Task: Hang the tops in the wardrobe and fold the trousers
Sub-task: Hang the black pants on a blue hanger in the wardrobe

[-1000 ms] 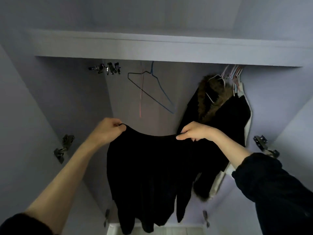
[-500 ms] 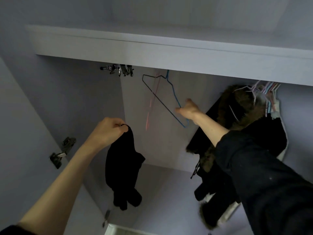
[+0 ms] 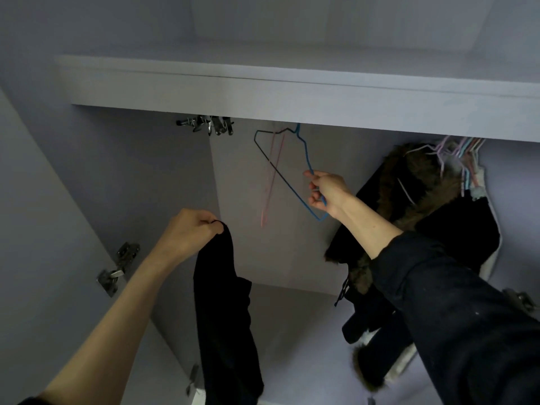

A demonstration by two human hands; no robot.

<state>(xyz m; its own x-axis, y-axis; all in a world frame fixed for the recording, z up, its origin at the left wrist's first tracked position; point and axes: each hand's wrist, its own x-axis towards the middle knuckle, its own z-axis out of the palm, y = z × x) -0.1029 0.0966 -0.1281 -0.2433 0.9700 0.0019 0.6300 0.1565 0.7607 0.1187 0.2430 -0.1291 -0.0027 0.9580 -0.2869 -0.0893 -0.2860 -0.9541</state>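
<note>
Fingers (image 3: 314, 182) of the right hand (image 3: 328, 192) curl round the lower corner of the blue hanger (image 3: 304, 159) hanging in the wardrobe (image 3: 292, 95); the left hand (image 3: 190, 232) pinches a black top (image 3: 225, 317), which hangs limp below it. Fetching the hanger seems underway; next, lift it off and thread it into the top.

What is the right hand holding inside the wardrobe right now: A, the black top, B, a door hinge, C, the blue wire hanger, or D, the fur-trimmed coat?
C: the right hand has its fingers curled round the lower end of the blue wire hanger, while the black top hangs from the left hand and the fur-trimmed coat hangs untouched to the right.
</note>
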